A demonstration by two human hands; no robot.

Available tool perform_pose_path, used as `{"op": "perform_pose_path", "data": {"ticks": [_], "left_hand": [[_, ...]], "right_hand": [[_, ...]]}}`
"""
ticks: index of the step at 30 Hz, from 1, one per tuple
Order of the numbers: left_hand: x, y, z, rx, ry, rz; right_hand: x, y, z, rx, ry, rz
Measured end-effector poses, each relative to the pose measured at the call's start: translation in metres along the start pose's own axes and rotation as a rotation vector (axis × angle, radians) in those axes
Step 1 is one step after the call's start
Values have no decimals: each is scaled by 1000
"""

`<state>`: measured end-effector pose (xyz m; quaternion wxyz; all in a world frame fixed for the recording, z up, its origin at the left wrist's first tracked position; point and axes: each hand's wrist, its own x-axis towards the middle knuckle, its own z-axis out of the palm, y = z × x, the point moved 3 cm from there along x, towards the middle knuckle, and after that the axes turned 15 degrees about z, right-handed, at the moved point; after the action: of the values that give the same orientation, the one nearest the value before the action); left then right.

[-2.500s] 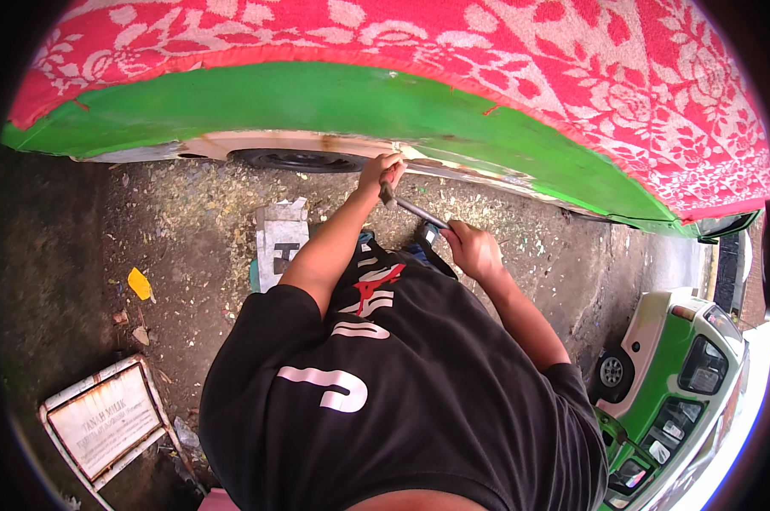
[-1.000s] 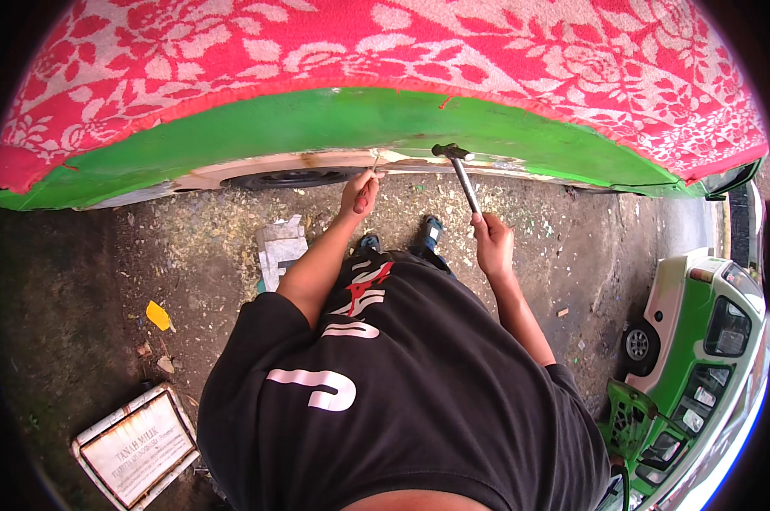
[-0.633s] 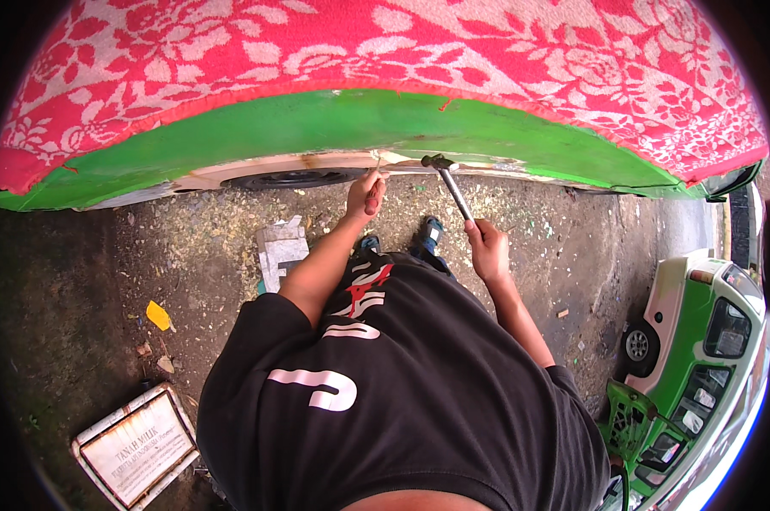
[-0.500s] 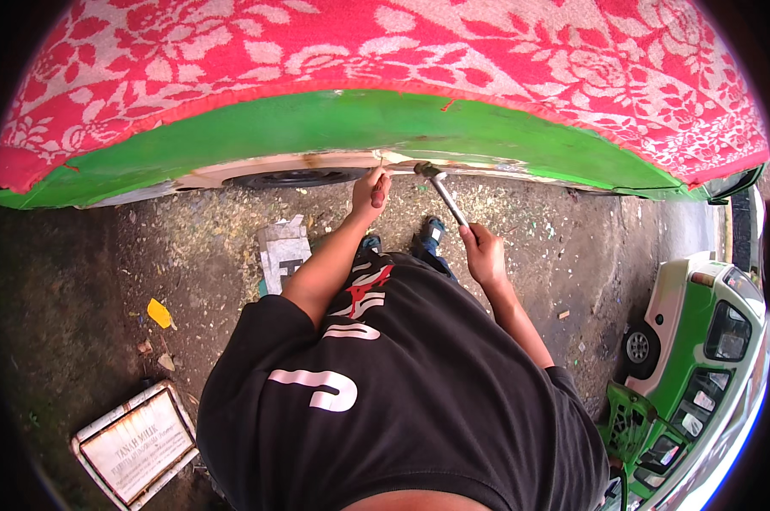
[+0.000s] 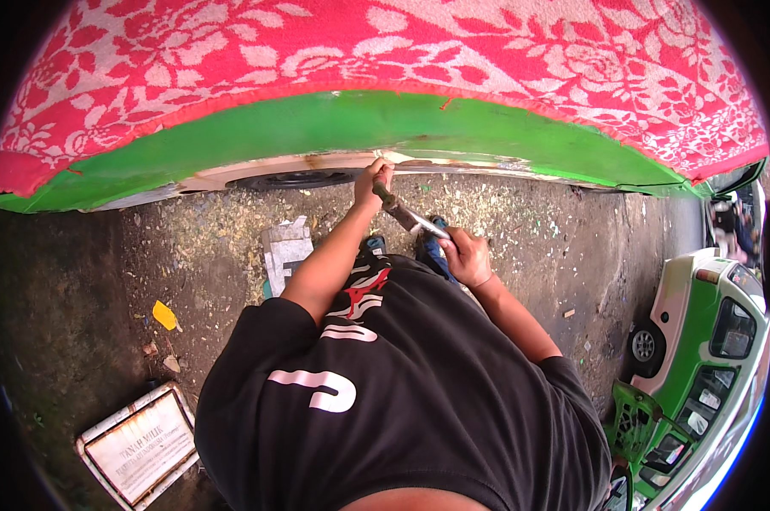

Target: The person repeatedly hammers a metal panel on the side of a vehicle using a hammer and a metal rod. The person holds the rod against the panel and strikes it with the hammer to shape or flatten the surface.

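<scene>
My left hand (image 5: 373,185) is closed at the lower edge of a green vehicle body (image 5: 317,122). It grips a slim hand tool whose red handle showed earlier; the hammer now covers most of it, and its tip against the edge cannot be made out. My right hand (image 5: 468,258) is wrapped round the silver handle of a hammer (image 5: 429,226). The hammer's dark head lies right by my left hand, over the tool's handle end; whether they touch is unclear. Along the body's bottom runs a cream strip (image 5: 334,160) with worn, rusty patches.
A red floral cloth (image 5: 351,47) drapes the vehicle, with a tyre (image 5: 300,180) under its edge. Paint flakes litter the ground. Flattened cardboard (image 5: 288,245), a yellow scrap (image 5: 164,315) and a framed sign (image 5: 140,447) lie left; a green-and-white van (image 5: 700,341) stands right.
The hammer's head has swung down and left, from beside the vehicle's edge to my left hand. My right hand has shifted slightly left and down; the left stays near the edge.
</scene>
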<state>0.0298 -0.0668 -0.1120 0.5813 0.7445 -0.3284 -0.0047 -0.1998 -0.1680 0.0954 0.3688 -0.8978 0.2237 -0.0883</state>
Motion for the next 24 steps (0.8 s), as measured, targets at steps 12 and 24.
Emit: {"op": "perform_pose_path", "data": {"ticks": [12, 24], "left_hand": [[25, 35, -15, 71, -103, -99], [-19, 46, -32, -175, -121, -56]], "right_hand": [[9, 10, 10, -103, 23, 147], [-3, 47, -18, 122, 100, 515]]}}
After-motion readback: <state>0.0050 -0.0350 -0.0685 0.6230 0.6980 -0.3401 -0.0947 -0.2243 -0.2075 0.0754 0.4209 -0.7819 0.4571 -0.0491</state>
